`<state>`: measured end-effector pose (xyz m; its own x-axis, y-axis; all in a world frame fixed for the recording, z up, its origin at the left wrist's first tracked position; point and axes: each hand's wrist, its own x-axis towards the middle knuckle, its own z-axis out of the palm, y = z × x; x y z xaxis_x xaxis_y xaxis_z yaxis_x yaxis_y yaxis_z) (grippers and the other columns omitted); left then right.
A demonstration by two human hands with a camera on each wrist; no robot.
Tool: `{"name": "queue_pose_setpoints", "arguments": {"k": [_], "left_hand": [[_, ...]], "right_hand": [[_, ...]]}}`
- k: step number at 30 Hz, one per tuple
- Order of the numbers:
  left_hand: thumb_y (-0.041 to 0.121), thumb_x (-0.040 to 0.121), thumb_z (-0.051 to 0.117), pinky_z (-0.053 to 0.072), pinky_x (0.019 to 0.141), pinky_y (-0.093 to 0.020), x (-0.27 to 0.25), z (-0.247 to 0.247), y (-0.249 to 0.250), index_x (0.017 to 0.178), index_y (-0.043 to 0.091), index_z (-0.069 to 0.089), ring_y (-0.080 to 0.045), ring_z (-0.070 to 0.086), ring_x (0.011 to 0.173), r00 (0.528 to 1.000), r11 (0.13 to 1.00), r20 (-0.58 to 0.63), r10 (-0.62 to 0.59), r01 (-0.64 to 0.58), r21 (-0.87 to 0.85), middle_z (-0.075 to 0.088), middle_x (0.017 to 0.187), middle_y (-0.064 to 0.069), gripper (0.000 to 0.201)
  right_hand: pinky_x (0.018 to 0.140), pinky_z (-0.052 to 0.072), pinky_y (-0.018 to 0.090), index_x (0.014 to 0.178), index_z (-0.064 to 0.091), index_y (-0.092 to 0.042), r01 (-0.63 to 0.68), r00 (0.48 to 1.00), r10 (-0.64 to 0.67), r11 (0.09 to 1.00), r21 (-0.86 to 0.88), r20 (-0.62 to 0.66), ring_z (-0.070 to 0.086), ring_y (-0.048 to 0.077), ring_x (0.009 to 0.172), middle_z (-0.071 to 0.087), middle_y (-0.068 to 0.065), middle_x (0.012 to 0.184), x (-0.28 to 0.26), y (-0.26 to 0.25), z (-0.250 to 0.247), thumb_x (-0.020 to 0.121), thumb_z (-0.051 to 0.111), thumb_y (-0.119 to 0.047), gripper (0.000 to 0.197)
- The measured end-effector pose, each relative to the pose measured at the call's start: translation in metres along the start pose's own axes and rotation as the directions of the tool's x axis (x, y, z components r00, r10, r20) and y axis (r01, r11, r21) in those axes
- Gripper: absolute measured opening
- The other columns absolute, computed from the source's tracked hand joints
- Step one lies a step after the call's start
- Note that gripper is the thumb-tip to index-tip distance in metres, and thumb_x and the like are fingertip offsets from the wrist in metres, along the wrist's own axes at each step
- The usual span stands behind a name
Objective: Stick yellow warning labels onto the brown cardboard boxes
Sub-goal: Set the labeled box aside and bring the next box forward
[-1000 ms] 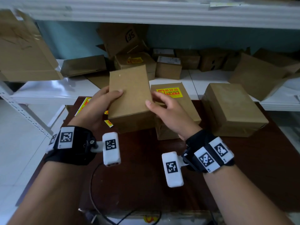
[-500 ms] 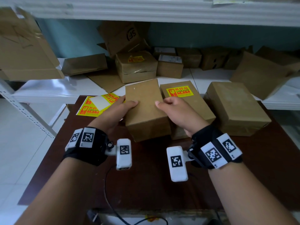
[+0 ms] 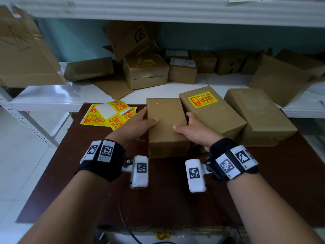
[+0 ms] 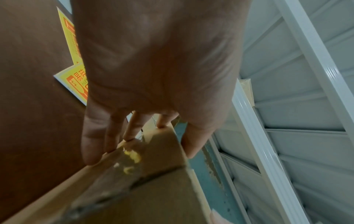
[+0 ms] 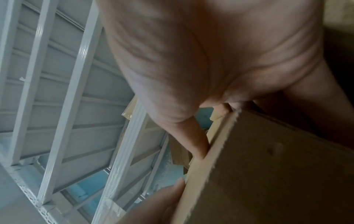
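A plain brown box (image 3: 166,120) sits at the middle of the dark table (image 3: 158,199), unlabelled on top. My left hand (image 3: 149,117) grips its left side, thumb on the top face. My right hand (image 3: 182,122) grips its right side the same way. In the left wrist view the left hand (image 4: 145,145) clasps the box's corner (image 4: 143,181). In the right wrist view the right hand (image 5: 212,130) holds the box's edge (image 5: 268,166). Yellow label sheets (image 3: 109,115) lie at the table's far left corner, one with a white blank patch.
Right of the held box lies a brown box (image 3: 214,120) bearing a yellow label (image 3: 202,101), then a larger plain box (image 3: 258,113). Behind, a white shelf (image 3: 52,97) carries several more boxes and flattened cardboard. A cable (image 3: 123,219) runs off the table's near edge.
Both hands have brought the plain box down and to the right, from raised in front of the shelf to the table beside the labelled box. The label sheets have come into sight.
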<state>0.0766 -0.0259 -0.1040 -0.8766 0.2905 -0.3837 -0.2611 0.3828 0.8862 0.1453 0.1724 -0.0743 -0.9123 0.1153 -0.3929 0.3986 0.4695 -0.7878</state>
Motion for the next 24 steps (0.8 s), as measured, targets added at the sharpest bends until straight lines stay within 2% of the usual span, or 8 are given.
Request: {"name": "queue_pose_setpoints", "arguments": {"k": [4, 6, 9, 12, 15, 19, 22, 24], "left_hand": [[0.040, 0.095, 0.062, 0.056, 0.076, -0.037, 0.002, 0.001, -0.003, 0.154, 0.041, 0.026, -0.023, 0.065, 0.110, 1.000, 0.999, -0.007, 0.018, -0.018, 0.026, 0.059, 0.136, 0.000, 0.070], [0.040, 0.097, 0.059, 0.052, 0.072, -0.034, 0.001, -0.001, -0.003, 0.153, 0.037, 0.031, -0.020, 0.064, 0.109, 1.000, 0.999, -0.005, 0.026, -0.025, 0.041, 0.059, 0.132, -0.001, 0.062], [0.045, 0.100, 0.052, 0.051, 0.083, -0.036, -0.002, -0.009, -0.005, 0.143, 0.039, 0.045, -0.017, 0.058, 0.115, 0.997, 0.991, 0.009, 0.071, -0.071, 0.112, 0.058, 0.133, 0.004, 0.044], [0.039, 0.101, 0.054, 0.045, 0.088, -0.030, 0.002, -0.023, -0.013, 0.126, 0.030, 0.064, -0.013, 0.057, 0.116, 0.982, 0.958, -0.084, 0.172, -0.147, 0.245, 0.062, 0.130, 0.003, 0.028], [0.039, 0.097, 0.061, 0.040, 0.103, -0.032, 0.008, -0.044, -0.025, 0.123, 0.029, 0.068, -0.024, 0.051, 0.130, 0.951, 0.867, -0.252, 0.179, -0.031, 0.498, 0.059, 0.140, -0.001, 0.029], [0.037, 0.095, 0.063, 0.028, 0.117, -0.038, 0.008, -0.057, -0.035, 0.129, 0.029, 0.065, -0.032, 0.045, 0.136, 0.947, 0.732, -0.287, 0.144, 0.094, 0.675, 0.055, 0.145, -0.010, 0.035], [0.039, 0.095, 0.064, 0.032, 0.115, -0.038, 0.010, -0.057, -0.041, 0.136, 0.030, 0.060, -0.032, 0.041, 0.139, 0.966, 0.722, -0.247, 0.077, 0.117, 0.682, 0.050, 0.149, -0.009, 0.042], [0.040, 0.094, 0.065, 0.037, 0.112, -0.039, 0.012, -0.056, -0.044, 0.139, 0.030, 0.058, -0.031, 0.043, 0.138, 0.977, 0.708, -0.211, 0.029, 0.129, 0.695, 0.048, 0.150, -0.008, 0.047]], "right_hand": [[0.070, 0.046, 0.021, 0.153, 0.028, -0.018, 0.016, 1.000, -0.017, 1.000, 0.007, 0.020, 0.056, 0.004, 0.091, 0.056, -0.011, 0.111, -0.001, 0.002, -0.003, 0.095, 0.068, -0.030, 0.071], [0.064, 0.042, 0.020, 0.146, 0.035, -0.019, 0.002, 1.000, -0.002, 1.000, 0.026, 0.013, 0.053, 0.000, 0.086, 0.054, -0.014, 0.102, -0.001, 0.003, -0.006, 0.095, 0.069, -0.030, 0.063], [0.071, 0.047, 0.028, 0.138, 0.045, -0.017, -0.011, 1.000, 0.012, 0.999, 0.037, -0.019, 0.057, 0.005, 0.091, 0.061, -0.004, 0.116, 0.001, 0.004, -0.011, 0.093, 0.070, -0.033, 0.053], [0.089, 0.047, 0.035, 0.149, 0.037, -0.018, -0.009, 0.999, 0.010, 0.999, 0.033, -0.031, 0.056, 0.016, 0.109, 0.055, 0.000, 0.128, 0.004, 0.006, -0.012, 0.092, 0.072, -0.029, 0.068], [0.092, 0.041, 0.032, 0.157, 0.024, -0.023, 0.017, 1.000, -0.016, 0.999, 0.027, -0.024, 0.051, 0.017, 0.116, 0.049, 0.003, 0.142, 0.004, 0.006, -0.013, 0.091, 0.073, -0.025, 0.082], [0.089, 0.038, 0.027, 0.157, 0.025, -0.023, 0.041, 0.999, -0.040, 0.999, 0.020, -0.021, 0.050, 0.015, 0.114, 0.049, 0.002, 0.145, 0.005, 0.006, -0.012, 0.093, 0.070, -0.023, 0.079], [0.075, 0.040, 0.022, 0.157, 0.025, -0.023, 0.051, 0.999, -0.050, 0.999, 0.013, -0.015, 0.050, 0.014, 0.112, 0.050, 0.001, 0.143, 0.005, 0.006, -0.012, 0.093, 0.069, -0.023, 0.078], [0.076, 0.040, 0.022, 0.157, 0.025, -0.022, 0.052, 0.999, -0.052, 0.999, 0.005, -0.015, 0.050, 0.014, 0.112, 0.049, 0.001, 0.143, 0.005, 0.006, -0.013, 0.094, 0.070, -0.023, 0.078]]}}
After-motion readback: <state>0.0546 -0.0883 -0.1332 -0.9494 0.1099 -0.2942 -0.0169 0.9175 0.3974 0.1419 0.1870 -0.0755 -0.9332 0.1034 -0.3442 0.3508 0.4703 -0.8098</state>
